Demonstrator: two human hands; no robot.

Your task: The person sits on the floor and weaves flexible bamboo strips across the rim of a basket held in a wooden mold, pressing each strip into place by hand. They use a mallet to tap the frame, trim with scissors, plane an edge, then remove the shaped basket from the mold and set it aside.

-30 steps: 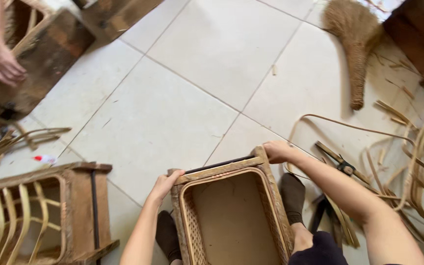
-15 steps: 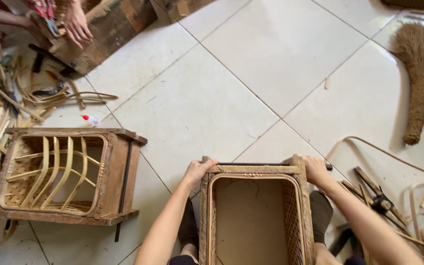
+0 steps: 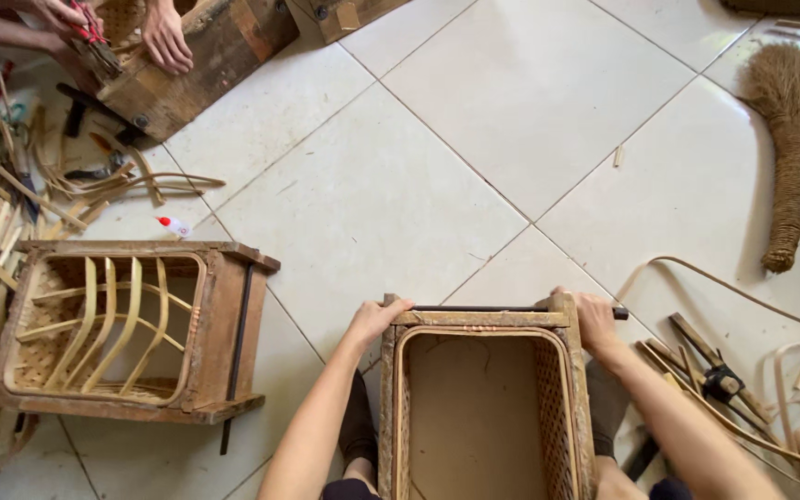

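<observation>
Left grip (image 3: 374,319) and right grip (image 3: 594,319) seemingly closed, arms outstretched.

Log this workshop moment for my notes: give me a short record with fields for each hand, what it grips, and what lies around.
left hand: grips the far left corner of the rectangular woven rattan basket in a wooden frame
right hand: grips the far right corner of the same frame
basket opening: faces up, nothing inside
left of it: second wooden-framed basket with bent cane strips, lying on its side
far right: brown straw broom on the white tiled floor
top left: another person's hands on a wooden frame
</observation>
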